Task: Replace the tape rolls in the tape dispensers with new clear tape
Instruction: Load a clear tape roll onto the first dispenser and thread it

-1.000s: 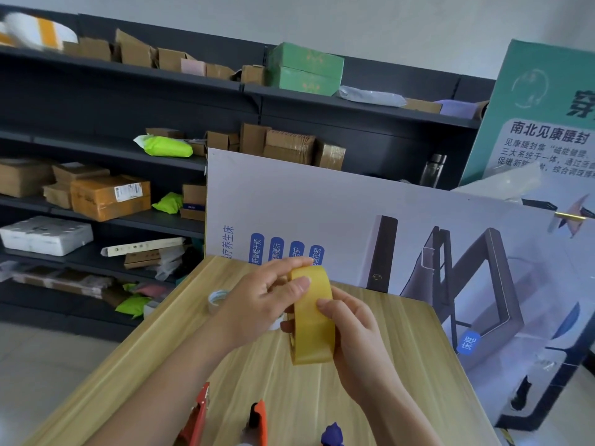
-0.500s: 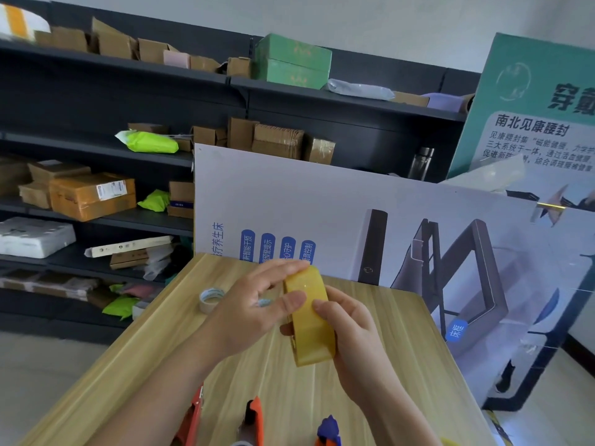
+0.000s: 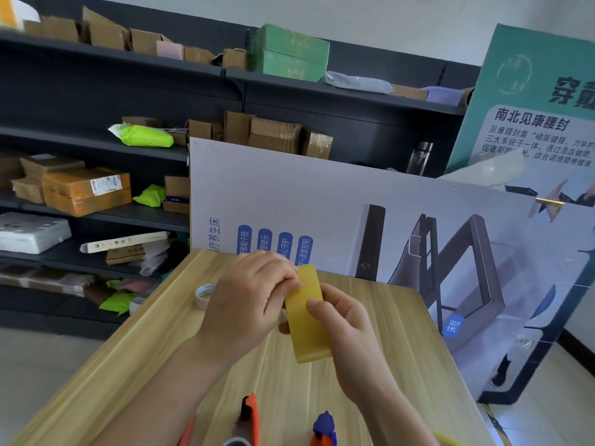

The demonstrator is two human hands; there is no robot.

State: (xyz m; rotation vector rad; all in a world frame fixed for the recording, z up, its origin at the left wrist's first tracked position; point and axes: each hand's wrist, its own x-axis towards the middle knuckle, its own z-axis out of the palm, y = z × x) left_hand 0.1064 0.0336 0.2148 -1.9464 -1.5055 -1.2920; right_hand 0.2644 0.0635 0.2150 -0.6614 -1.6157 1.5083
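Fingers (image 3: 273,284) of the left hand (image 3: 248,304) are curled in and pinch the upper edge of the tape roll (image 3: 306,320). The right hand (image 3: 351,333) grips the same roll from the other side, its thumb laid across the outer band and its other fingers wrapped behind. The roll is yellowish and translucent, held edge-on and slightly tilted above the middle of the tabletop (image 3: 128,365). I cannot tell whether a loose end of tape is caught in the left pinch.

Near the front edge of the pale wood-grain tabletop, an orange tape dispenser (image 3: 249,416) lies just below the hands. A blue-and-orange tape dispenser (image 3: 323,428) is to its right and an orange piece (image 3: 188,429) to its left, all cut off by the frame. A small thin roll (image 3: 203,294) lies flat on the tabletop just beyond the left hand.

Behind the tabletop leans a large printed board (image 3: 322,194). A green poster (image 3: 531,75) stands at the right, and dark shelves (image 3: 80,136) hold cardboard boxes.
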